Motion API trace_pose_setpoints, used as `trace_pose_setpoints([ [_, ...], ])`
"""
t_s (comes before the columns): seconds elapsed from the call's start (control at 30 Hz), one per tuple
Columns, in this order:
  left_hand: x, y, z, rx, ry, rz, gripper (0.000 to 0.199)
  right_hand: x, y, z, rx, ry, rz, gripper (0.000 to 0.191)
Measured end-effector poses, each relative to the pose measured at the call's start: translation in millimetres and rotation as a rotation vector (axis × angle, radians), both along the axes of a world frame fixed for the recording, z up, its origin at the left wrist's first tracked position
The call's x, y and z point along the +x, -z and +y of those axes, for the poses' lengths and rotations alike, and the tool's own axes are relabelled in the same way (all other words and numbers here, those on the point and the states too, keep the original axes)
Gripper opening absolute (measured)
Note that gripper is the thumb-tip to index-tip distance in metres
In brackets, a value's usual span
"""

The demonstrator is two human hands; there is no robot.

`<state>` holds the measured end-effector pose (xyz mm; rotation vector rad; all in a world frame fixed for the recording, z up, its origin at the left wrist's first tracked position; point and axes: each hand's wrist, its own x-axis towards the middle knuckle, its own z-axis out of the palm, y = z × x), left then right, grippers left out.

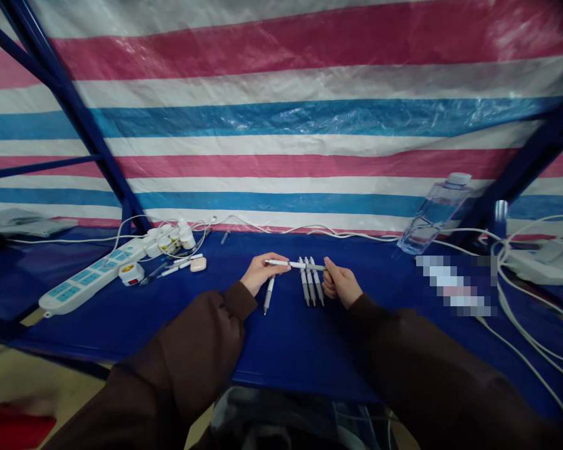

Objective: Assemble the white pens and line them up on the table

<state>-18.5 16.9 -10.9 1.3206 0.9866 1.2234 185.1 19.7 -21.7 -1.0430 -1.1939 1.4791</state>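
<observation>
Between my two hands a white and grey pen (304,265) is held level above the blue table (281,350). My left hand (264,270) pinches its left end, and my right hand (338,282) grips its grey right end with curled fingers. Just below the held pen, three similar pens (312,289) lie side by side, tips toward me. Another pen (269,297) lies slanted by my left hand, its upper part hidden beneath that hand.
A power strip (82,281) with plugs and cables lies at the left, near more pens (181,265) and a small pale case (198,264). At the right stand a clear bottle (434,215) and looped white cables (511,306). Striped sheeting hangs behind.
</observation>
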Motion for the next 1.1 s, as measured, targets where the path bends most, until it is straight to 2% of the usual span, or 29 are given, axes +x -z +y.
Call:
trace_pose_setpoints([
  [0.17,-0.4,-0.8,-1.2,0.034,0.007,0.026,0.029,-1.2,-6.6,-2.6,-0.145,-0.023,0.044,0.058],
  [0.43,0.0,3.1,3.6,-0.017,-0.019,-0.053,0.031,-0.8,-6.9,-1.7,-0.162,-0.018,0.01,0.056],
  [0.6,-0.1,1.0,3.0,-0.041,-0.061,-0.091,0.032,3.3,-5.5,-0.3,-0.089,-0.059,0.022,0.041],
  [0.8,0.2,-1.2,1.3,-0.036,-0.078,-0.103,0.033,-0.6,-5.5,-4.1,0.018,-0.084,-0.014,0.046],
  [0.93,0.5,-1.2,1.7,0.012,-0.075,-0.116,0.03,-1.7,-4.4,-2.8,0.023,-0.064,-0.037,0.049],
  [1.0,0.1,-1.8,2.8,0.039,-0.104,-0.158,0.035,-0.2,-3.7,-1.0,0.017,-0.041,-0.037,0.049],
  [1.1,-1.4,-3.3,4.9,0.089,-0.21,-0.217,0.054,2.7,-2.7,1.4,0.009,0.013,-0.023,0.047],
])
